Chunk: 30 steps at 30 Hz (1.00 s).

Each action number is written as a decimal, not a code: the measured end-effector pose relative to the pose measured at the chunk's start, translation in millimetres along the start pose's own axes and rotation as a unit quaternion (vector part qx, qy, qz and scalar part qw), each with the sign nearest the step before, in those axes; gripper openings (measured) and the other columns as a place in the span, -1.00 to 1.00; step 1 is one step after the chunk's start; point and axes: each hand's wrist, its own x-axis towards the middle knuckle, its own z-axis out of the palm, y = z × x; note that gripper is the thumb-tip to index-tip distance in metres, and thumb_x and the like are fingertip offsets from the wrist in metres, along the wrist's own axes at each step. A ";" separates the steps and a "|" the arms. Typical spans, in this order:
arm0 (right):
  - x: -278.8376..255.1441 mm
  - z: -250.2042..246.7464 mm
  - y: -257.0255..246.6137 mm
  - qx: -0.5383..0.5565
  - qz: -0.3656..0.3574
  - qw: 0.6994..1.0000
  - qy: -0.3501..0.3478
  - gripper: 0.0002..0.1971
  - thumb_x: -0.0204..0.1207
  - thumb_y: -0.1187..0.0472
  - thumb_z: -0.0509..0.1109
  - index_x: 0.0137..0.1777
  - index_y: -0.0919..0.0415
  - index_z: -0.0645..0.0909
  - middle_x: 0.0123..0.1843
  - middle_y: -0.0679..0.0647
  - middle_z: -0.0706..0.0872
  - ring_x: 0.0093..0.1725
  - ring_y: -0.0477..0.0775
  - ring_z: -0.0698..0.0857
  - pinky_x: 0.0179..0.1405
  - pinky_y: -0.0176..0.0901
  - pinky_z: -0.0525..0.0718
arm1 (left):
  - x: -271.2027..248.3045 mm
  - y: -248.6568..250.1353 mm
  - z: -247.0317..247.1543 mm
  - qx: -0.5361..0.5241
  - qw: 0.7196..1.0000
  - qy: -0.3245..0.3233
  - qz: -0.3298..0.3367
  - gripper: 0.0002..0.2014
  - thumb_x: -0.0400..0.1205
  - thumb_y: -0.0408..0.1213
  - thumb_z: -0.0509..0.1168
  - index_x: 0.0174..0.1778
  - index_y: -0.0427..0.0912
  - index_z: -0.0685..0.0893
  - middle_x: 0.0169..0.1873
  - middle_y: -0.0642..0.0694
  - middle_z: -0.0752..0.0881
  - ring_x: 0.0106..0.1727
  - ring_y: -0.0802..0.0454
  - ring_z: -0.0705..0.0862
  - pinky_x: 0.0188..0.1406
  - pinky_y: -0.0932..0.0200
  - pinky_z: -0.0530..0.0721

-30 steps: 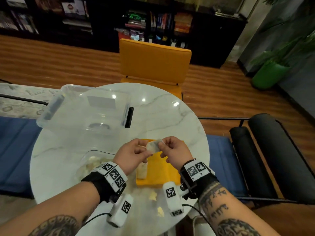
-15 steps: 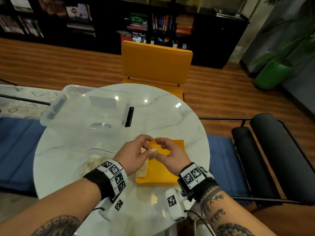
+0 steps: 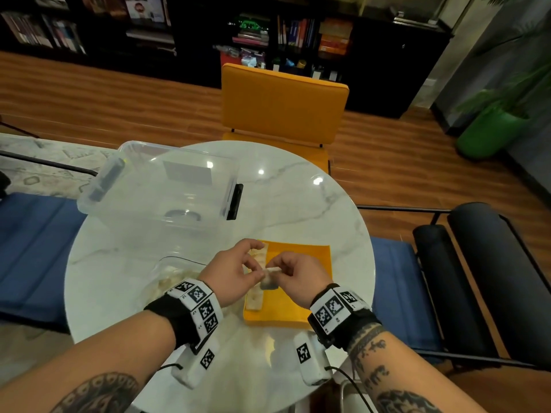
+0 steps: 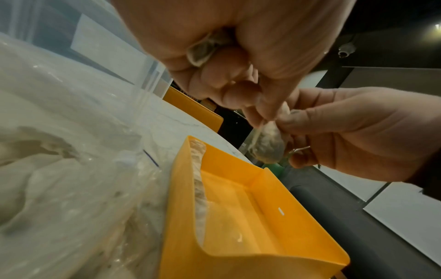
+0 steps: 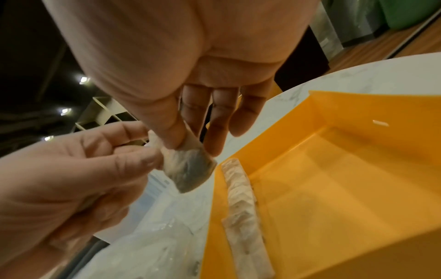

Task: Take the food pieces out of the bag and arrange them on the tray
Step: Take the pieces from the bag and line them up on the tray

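Observation:
Over the left part of the orange tray [image 3: 307,263], both hands pinch one pale, grey-filled food piece [image 3: 269,283], which hangs below their fingertips. My left hand [image 3: 253,271] holds its left edge and my right hand [image 3: 278,269] its top. The left wrist view shows the piece [image 4: 268,145] and a second piece [image 4: 203,52] tucked in the left hand's curled fingers. My right hand [image 5: 181,143] grips the piece [image 5: 188,169] with thumb and forefinger. A row of pieces [image 5: 243,203] lines the tray's left wall. The clear bag [image 3: 170,278] of pieces lies left of the tray.
A clear plastic bin [image 3: 161,189] stands at the back left of the round marble table [image 3: 298,198]. An orange chair [image 3: 283,105] is behind the table and a black padded chair [image 3: 492,263] to the right. The table's front edge is just under my wrists.
The piece was held flat at fingertip height a second ago; now it hangs lower between the fingertips. Both hands kept their pinch and stayed over the tray's left side.

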 end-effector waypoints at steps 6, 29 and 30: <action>14.8 21.3 19.5 -0.069 0.093 0.992 -0.055 -0.94 0.40 0.18 0.45 -0.17 -0.01 0.66 -0.16 -0.04 0.82 -0.12 0.02 0.78 -0.13 -0.01 0.79 | 6.1 -24.1 -1.0 0.059 0.993 0.003 -0.105 -0.94 0.62 -0.08 0.38 -0.04 0.17 0.64 -0.21 0.12 0.72 -0.15 0.13 0.69 -0.10 0.21 0.64; 52.8 68.5 23.0 -0.253 0.162 0.949 -0.092 -0.50 0.33 -0.09 0.46 0.19 0.09 0.43 0.01 0.03 0.69 -0.01 0.13 0.73 -0.05 0.03 0.76 | 20.9 -41.9 7.3 0.143 0.965 -0.152 -0.158 -0.76 0.20 0.01 0.32 -0.23 0.11 0.64 -0.31 0.12 0.76 -0.18 0.12 0.75 -0.03 0.02 0.78; 52.3 70.7 22.8 -0.260 0.165 0.947 -0.093 -0.48 0.32 -0.08 0.48 0.19 0.10 0.43 0.01 0.03 0.69 -0.01 0.13 0.74 -0.03 0.03 0.77 | 21.0 -42.5 7.9 0.145 0.965 -0.150 -0.157 -0.78 0.21 0.00 0.32 -0.25 0.12 0.62 -0.32 0.12 0.76 -0.18 0.12 0.75 -0.03 0.03 0.78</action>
